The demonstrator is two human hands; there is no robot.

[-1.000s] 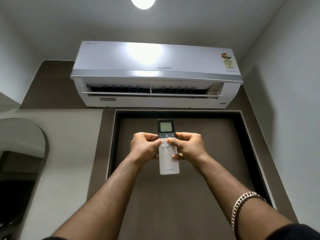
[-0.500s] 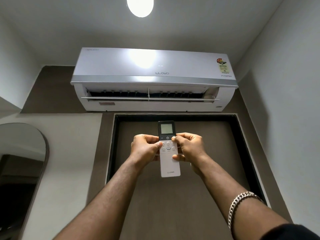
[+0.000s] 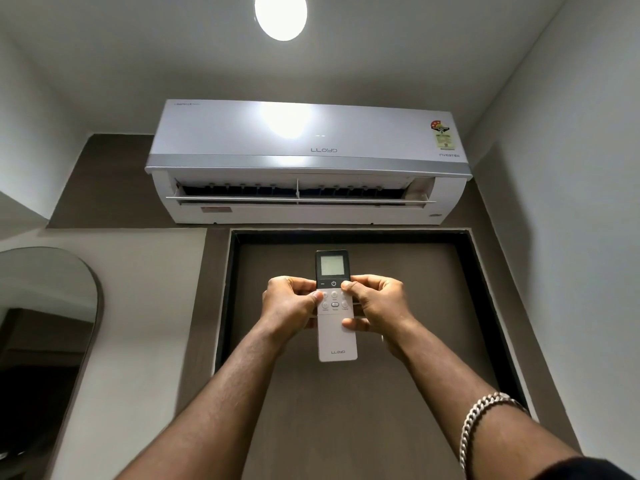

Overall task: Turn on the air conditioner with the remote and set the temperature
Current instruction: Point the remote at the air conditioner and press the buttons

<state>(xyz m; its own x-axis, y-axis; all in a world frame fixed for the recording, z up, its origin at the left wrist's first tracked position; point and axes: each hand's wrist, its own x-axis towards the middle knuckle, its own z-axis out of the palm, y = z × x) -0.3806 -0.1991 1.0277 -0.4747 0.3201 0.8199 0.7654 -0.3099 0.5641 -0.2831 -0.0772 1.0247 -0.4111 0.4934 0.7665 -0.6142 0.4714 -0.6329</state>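
A white air conditioner point(image 3: 308, 161) hangs high on the wall, its louvre open and two small lights lit on its front. Below it I hold a slim white remote point(image 3: 336, 337) upright with both hands, its dark top and lit screen pointing at the unit. My left hand point(image 3: 289, 304) grips the remote's left side, thumb resting on the left buttons. My right hand point(image 3: 375, 303) grips the right side, its thumb on the plus button at the right of the dark band. The screen's digits are too small to read.
A brown door point(image 3: 346, 410) in a dark frame stands directly under the unit. An arched mirror point(image 3: 45, 341) is on the left wall. A round ceiling light point(image 3: 280, 13) glows overhead. A plain wall closes the right side. A chain bracelet point(image 3: 481, 420) is on my right wrist.
The view has dropped a little, so the unit and remote sit lower in the frame. My right thumb has shifted up from the white buttons to the right end of the dark band.
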